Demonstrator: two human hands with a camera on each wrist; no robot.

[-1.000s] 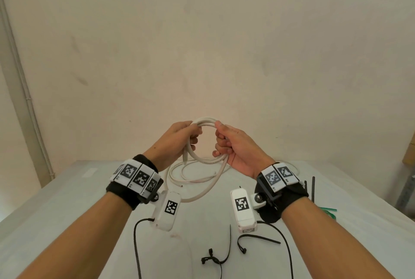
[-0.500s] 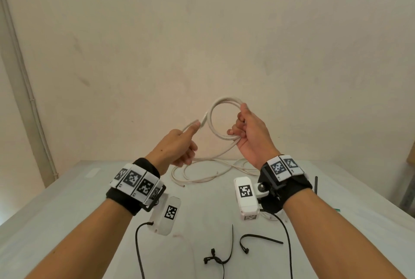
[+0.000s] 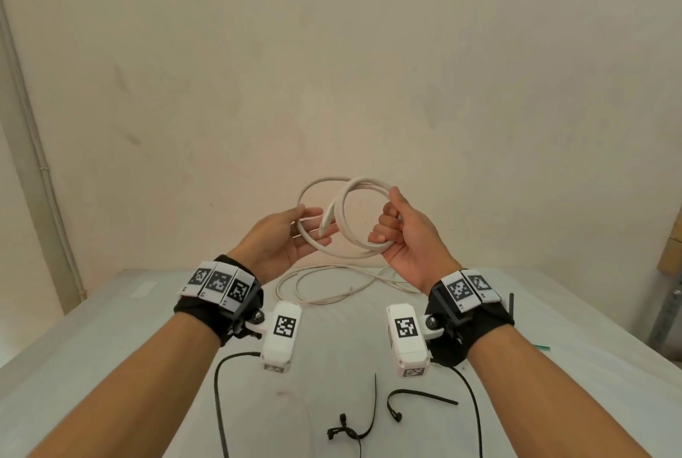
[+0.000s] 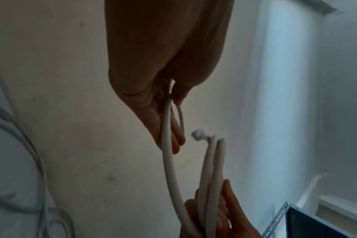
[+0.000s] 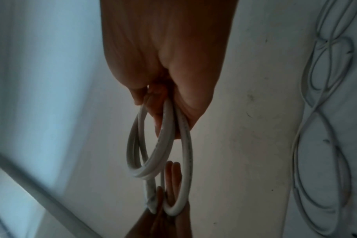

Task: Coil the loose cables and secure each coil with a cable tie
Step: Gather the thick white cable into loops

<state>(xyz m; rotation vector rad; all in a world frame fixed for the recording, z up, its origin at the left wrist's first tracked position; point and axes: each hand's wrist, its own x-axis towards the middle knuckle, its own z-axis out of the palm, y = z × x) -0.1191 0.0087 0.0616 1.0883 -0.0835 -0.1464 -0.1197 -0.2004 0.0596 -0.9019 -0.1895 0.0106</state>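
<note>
A white cable coil [image 3: 348, 225] hangs in the air above the table. My right hand [image 3: 387, 227] grips its right side, fingers curled round the bundled turns [image 5: 165, 145]. My left hand [image 3: 313, 225] holds a wider new loop of the same cable just left of the coil, and pinches the strand [image 4: 167, 128] between thumb and fingers. A cut cable end [image 3: 326, 223] points down between the hands. The rest of the white cable [image 3: 324, 284] lies in loose loops on the table beneath. Two black cable ties [image 3: 417, 396] [image 3: 354, 428] lie near me.
The grey table [image 3: 110, 347] runs back to a plain wall. Another black tie [image 3: 511, 304] and a green one [image 3: 542, 347] show behind my right wrist. A metal rack [image 3: 668, 302] stands at the far right. Black camera leads [image 3: 217, 402] trail from both wrists.
The hands drew apart, the right lifting the coil. The left slid along the cable and has now swung a fresh loop up beside the coil.
</note>
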